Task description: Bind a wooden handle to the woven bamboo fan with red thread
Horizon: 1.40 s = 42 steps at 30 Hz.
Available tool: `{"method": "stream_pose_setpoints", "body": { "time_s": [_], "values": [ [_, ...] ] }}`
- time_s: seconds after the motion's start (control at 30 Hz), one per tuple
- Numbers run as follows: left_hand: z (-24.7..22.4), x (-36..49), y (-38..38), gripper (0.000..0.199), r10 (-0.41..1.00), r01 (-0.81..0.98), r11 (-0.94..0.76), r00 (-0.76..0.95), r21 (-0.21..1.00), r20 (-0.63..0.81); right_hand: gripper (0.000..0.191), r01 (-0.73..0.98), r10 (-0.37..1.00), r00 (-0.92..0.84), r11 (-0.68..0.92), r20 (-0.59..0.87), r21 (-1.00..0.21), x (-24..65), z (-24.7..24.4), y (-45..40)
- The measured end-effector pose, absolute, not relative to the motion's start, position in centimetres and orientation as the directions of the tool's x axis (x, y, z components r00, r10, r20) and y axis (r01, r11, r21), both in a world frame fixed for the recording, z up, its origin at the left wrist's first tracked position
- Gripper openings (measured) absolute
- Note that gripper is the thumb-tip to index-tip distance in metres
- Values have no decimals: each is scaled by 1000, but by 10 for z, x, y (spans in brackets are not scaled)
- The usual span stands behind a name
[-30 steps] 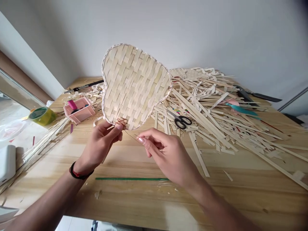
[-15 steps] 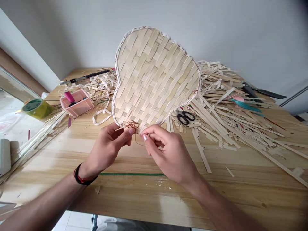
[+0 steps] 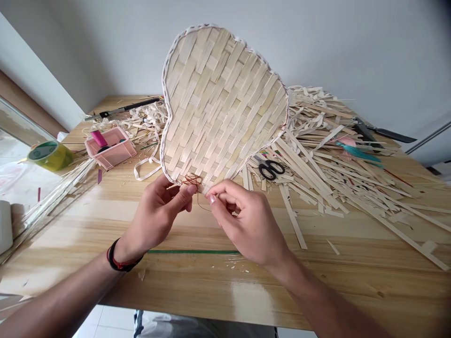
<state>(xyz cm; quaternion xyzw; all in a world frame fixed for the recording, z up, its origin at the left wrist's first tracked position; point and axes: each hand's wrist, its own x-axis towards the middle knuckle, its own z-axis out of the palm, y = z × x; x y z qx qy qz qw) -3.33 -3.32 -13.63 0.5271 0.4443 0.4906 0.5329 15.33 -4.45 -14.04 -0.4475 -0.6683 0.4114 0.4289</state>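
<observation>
Plain pale wall fills the upper part of the head view, above a wooden desk [image 3: 190, 284]. At upper centre stands a heart-shaped woven panel [image 3: 225, 103] with a white braided rim, held up off the desk. The left hand [image 3: 164, 213] grips its lower edge between thumb and fingers, beside a tangle of orange-brown thread [image 3: 192, 180]. The right hand [image 3: 248, 223] has its fingertips pinched together at the lower edge; whether they clasp the rim, the thread or both, I cannot tell. Black-handled scissors [image 3: 269, 170] lie right of centre, near heaped pale strips [image 3: 324, 180]. At left are a pink basket [image 3: 118, 154] and a tape roll [image 3: 59, 159]; a green strip [image 3: 193, 251] lies low centre.
</observation>
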Motion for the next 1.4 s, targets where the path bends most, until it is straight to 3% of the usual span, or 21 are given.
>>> {"method": "stream_pose_setpoints", "body": {
  "time_s": [0.37,0.53,0.87,1.2,1.4],
  "values": [
    [-132,-31,-35,24,982,5,-131,135,991,129,11,206,948,-229,268,220,-941,153,-139,-46],
    [-133,-33,-38,28,971,136,-220,130,966,203,15,177,957,-234,214,170,-961,154,-137,-48],
    [-146,-37,-47,17,867,450,-491,164,746,471,18,164,959,-176,249,220,-955,144,-143,-55],
    [-141,-33,-46,15,769,546,-608,222,576,600,17,201,947,-150,309,283,-929,138,-149,-56],
    [-144,-31,-47,23,725,597,-638,250,487,642,15,281,918,-132,395,373,-875,136,-153,-56]
  ]
}}
